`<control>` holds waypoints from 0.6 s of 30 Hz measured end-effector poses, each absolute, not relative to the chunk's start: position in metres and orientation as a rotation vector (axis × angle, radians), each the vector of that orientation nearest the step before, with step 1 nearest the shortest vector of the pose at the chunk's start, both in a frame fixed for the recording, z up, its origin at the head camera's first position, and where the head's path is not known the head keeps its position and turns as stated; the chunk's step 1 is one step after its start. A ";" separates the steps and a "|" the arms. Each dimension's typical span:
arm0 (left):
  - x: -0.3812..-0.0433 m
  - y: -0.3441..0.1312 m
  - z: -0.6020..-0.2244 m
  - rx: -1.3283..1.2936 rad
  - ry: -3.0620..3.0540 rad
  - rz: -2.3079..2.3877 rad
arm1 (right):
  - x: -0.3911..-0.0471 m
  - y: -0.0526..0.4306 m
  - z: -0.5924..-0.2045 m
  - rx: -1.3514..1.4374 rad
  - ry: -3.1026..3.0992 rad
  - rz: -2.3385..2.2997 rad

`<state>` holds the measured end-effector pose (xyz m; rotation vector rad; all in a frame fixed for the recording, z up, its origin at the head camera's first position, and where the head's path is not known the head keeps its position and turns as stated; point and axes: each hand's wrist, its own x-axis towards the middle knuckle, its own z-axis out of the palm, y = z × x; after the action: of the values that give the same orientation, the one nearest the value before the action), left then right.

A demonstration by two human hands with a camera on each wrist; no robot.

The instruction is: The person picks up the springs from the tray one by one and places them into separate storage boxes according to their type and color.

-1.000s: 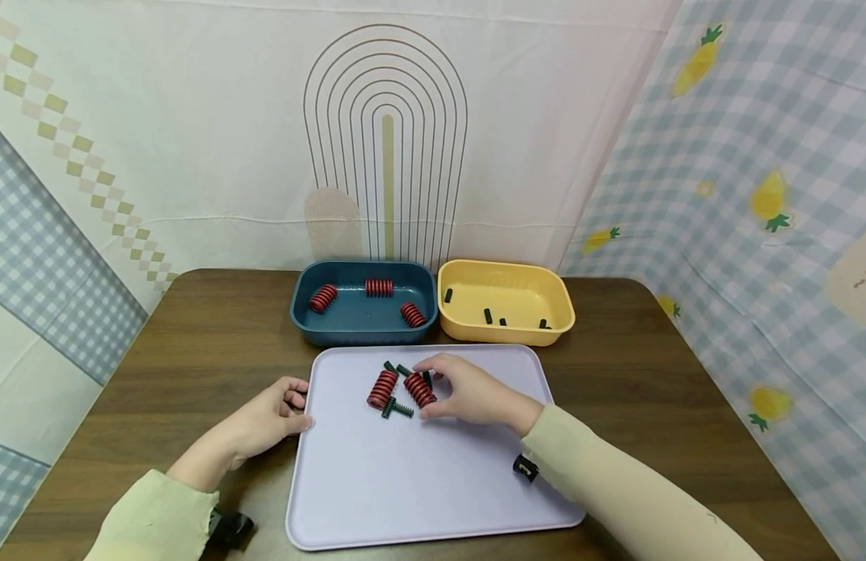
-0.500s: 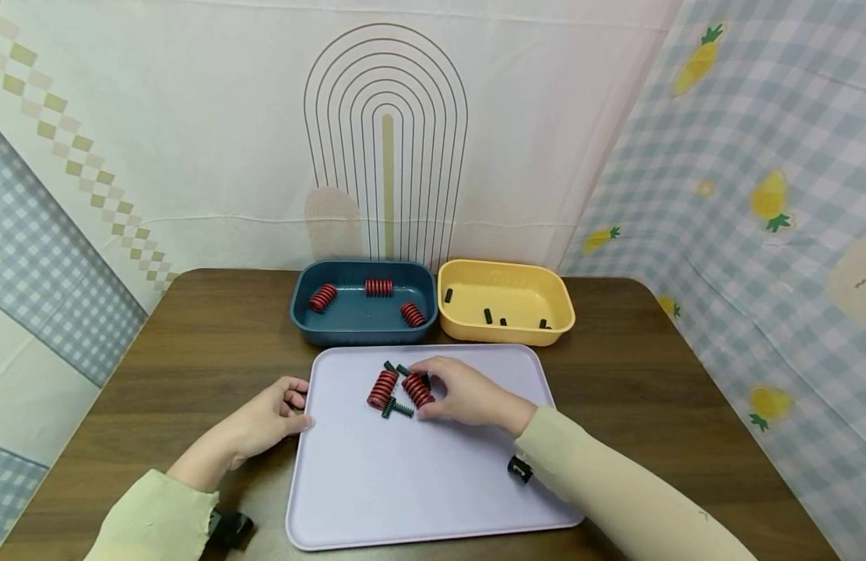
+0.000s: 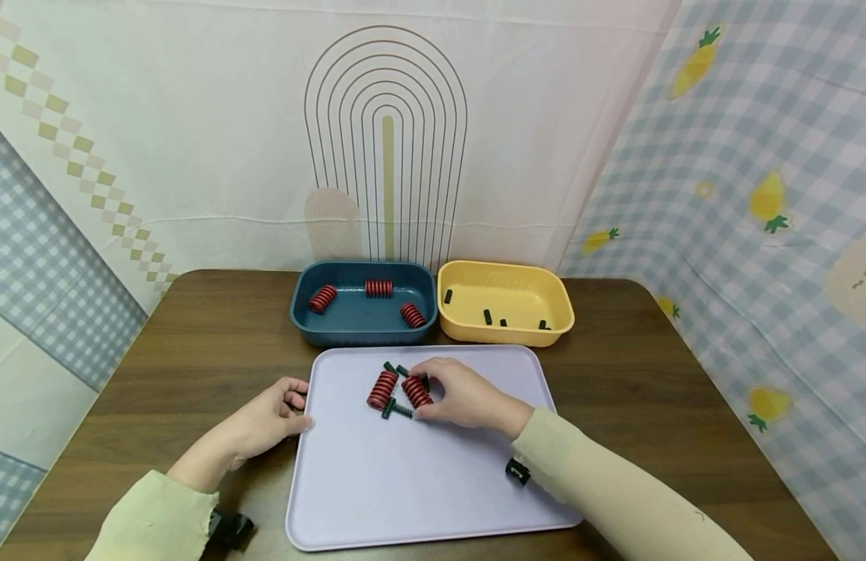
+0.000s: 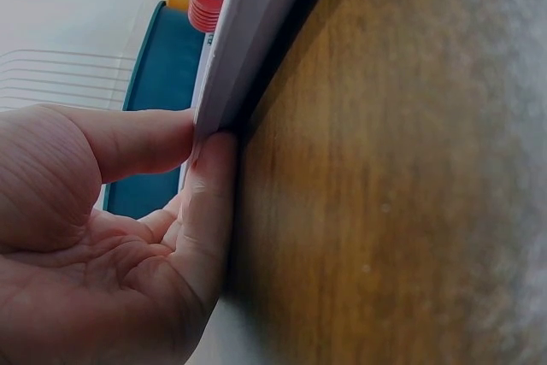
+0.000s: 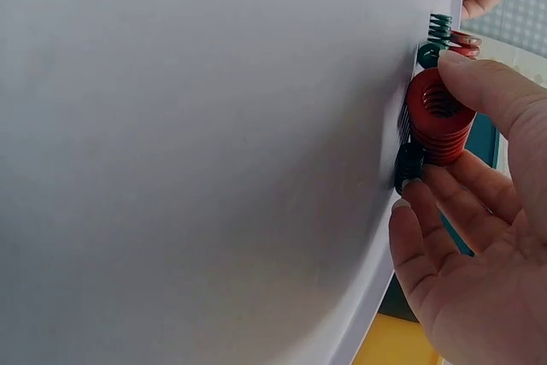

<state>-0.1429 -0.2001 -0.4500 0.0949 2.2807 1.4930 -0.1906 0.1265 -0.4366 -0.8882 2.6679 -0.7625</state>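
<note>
On the lavender tray (image 3: 405,483), my right hand (image 3: 468,393) grips a thick red coil spring (image 3: 415,391) between thumb and fingers. In the right wrist view my thumb lies on one end of that red spring (image 5: 440,117), and a small dark green spring (image 5: 409,168) sits beside it, near my fingertips. A second red spring (image 3: 382,389) lies just left, with several thin green springs (image 3: 403,410) around the pair. My left hand (image 3: 268,417) pinches the tray's left rim; its thumb and a finger close on the edge (image 4: 235,66) in the left wrist view.
Behind the tray stands a blue bin (image 3: 363,336) holding 3 red springs. A yellow bin (image 3: 506,335) touching its right side holds several small dark green springs. Both rest on the brown wooden table (image 3: 216,335), with a fabric-covered wall behind.
My right hand has shifted slightly left, and the red spring in it has moved a little toward the other red spring. The left hand has stayed at the tray rim.
</note>
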 end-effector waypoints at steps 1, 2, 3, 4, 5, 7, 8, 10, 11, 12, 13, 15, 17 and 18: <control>-0.143 -0.200 -0.450 0.099 2.280 1.494 | -0.191 0.127 -0.437 -0.888 2.668 -0.767; -0.143 -0.200 -0.450 0.102 2.280 1.495 | -0.191 0.127 -0.437 -0.888 2.669 -0.771; -0.143 -0.200 -0.450 0.102 2.279 1.495 | -0.191 0.128 -0.438 -0.887 2.670 -0.773; -0.143 -0.200 -0.450 0.104 2.279 1.495 | -0.191 0.128 -0.438 -0.882 2.673 -0.774; -0.143 -0.200 -0.450 0.101 2.278 1.494 | -0.191 0.128 -0.438 -0.876 2.675 -0.774; -0.143 -0.200 -0.449 0.091 2.277 1.492 | -0.192 0.129 -0.437 -0.869 2.674 -0.782; -0.143 -0.200 -0.450 0.090 2.277 1.490 | -0.192 0.129 -0.437 -0.864 2.672 -0.789; -0.143 -0.200 -0.450 0.089 2.277 1.486 | -0.193 0.130 -0.434 -0.849 2.667 -0.804; -0.143 -0.200 -0.450 0.088 2.278 1.486 | -0.193 0.130 -0.433 -0.840 2.665 -0.815; -0.143 -0.200 -0.450 0.090 2.279 1.485 | -0.194 0.130 -0.432 -0.828 2.662 -0.826; -0.143 -0.201 -0.450 0.090 2.279 1.486 | -0.195 0.130 -0.430 -0.814 2.664 -0.833; -0.143 -0.201 -0.451 0.100 2.283 1.484 | -0.196 0.131 -0.426 -0.785 2.674 -0.848; -0.143 -0.201 -0.450 0.100 2.285 1.482 | -0.197 0.131 -0.423 -0.769 2.686 -0.867; -0.143 -0.201 -0.450 0.096 2.286 1.481 | -0.198 0.131 -0.421 -0.771 2.690 -0.881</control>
<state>-0.1432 -0.2006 -0.4500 0.0957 2.2864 1.4810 -0.1983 0.1314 -0.4213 -0.7706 2.6904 -0.8812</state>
